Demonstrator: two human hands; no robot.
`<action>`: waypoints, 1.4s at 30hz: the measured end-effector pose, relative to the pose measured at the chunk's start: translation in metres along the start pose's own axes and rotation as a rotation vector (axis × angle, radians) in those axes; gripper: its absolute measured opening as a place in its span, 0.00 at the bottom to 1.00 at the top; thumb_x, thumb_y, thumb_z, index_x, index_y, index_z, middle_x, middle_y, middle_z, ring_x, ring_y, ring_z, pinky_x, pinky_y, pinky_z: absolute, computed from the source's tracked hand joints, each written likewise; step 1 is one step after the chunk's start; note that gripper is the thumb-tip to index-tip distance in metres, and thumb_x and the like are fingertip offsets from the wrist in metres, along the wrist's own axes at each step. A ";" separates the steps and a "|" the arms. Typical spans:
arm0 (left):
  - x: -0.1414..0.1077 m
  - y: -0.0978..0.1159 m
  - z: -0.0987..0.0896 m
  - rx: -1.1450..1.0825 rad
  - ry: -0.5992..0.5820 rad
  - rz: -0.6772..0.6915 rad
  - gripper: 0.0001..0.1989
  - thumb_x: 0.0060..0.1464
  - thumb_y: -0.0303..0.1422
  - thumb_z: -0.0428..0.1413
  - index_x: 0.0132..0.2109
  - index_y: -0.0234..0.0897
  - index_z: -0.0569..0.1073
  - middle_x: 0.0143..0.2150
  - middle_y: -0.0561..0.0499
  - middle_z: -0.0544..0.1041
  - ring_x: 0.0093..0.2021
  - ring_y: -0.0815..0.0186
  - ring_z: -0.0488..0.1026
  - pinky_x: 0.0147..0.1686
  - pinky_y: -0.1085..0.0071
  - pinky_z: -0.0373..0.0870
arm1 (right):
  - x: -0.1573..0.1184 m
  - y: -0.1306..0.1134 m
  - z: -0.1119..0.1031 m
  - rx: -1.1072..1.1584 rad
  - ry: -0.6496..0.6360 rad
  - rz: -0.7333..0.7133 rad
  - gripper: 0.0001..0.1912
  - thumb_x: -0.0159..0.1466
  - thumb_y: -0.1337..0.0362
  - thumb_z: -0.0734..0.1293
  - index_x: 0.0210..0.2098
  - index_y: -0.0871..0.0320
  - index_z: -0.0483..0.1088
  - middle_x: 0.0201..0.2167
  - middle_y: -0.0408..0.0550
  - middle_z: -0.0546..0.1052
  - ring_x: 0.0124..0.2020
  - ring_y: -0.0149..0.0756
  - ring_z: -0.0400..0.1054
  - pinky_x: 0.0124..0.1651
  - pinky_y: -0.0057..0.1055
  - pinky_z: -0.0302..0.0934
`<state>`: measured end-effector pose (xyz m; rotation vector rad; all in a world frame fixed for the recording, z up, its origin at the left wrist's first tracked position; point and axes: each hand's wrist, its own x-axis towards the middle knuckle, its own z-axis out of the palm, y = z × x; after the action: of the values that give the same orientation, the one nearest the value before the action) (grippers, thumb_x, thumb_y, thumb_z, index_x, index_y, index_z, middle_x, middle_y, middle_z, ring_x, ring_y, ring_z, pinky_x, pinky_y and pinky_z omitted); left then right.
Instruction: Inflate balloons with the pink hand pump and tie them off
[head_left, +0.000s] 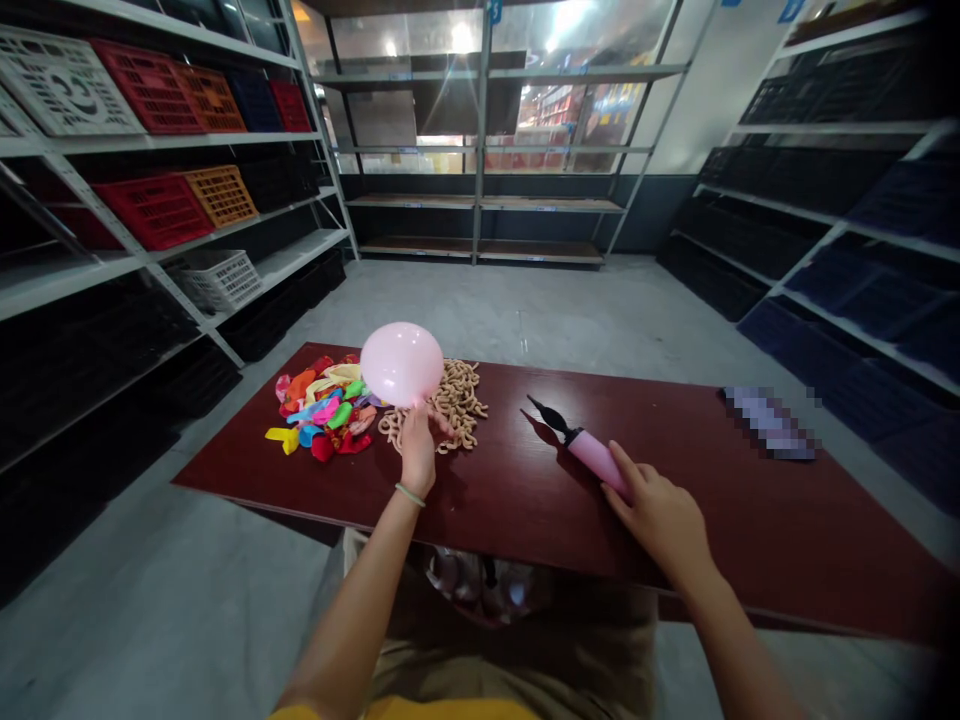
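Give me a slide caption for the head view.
Left hand holds an inflated pink balloon while right hand grips a pink pump at a dark red table.

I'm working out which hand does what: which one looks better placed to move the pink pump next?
Probably the right hand: it grips the near end of the pink pump. The left hand is farther off, holding the inflated pink balloon by its neck near the tan curled pieces.

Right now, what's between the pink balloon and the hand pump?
Head view: beige curled pieces nearer the balloon, then dark red tabletop up to the pump.
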<state>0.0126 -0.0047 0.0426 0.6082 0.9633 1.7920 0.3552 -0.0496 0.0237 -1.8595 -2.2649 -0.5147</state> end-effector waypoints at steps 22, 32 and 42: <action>-0.023 -0.004 -0.002 0.215 -0.475 -0.249 0.19 0.61 0.49 0.50 0.32 0.38 0.60 0.19 0.59 0.64 0.19 0.72 0.62 0.26 0.69 0.73 | 0.016 -0.006 -0.005 0.181 -0.083 0.066 0.30 0.67 0.46 0.59 0.65 0.48 0.59 0.54 0.50 0.75 0.43 0.47 0.74 0.36 0.37 0.65; -0.033 0.006 0.010 0.275 -0.463 -0.300 0.19 0.61 0.49 0.49 0.32 0.38 0.61 0.18 0.59 0.63 0.18 0.72 0.61 0.24 0.73 0.69 | 0.030 -0.026 -0.015 0.220 0.315 -0.021 0.25 0.67 0.55 0.64 0.62 0.52 0.65 0.56 0.58 0.70 0.59 0.54 0.60 0.56 0.48 0.57; -0.052 0.026 0.018 0.542 -0.564 -0.323 0.19 0.62 0.48 0.45 0.30 0.38 0.62 0.16 0.59 0.61 0.16 0.71 0.58 0.19 0.74 0.61 | 0.068 -0.137 -0.044 0.330 0.399 -0.535 0.24 0.69 0.68 0.62 0.63 0.49 0.63 0.41 0.47 0.75 0.47 0.41 0.59 0.57 0.42 0.49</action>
<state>0.0334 -0.0512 0.0747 1.1483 1.0671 0.9789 0.2038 -0.0264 0.0663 -0.8976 -2.3619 -0.4865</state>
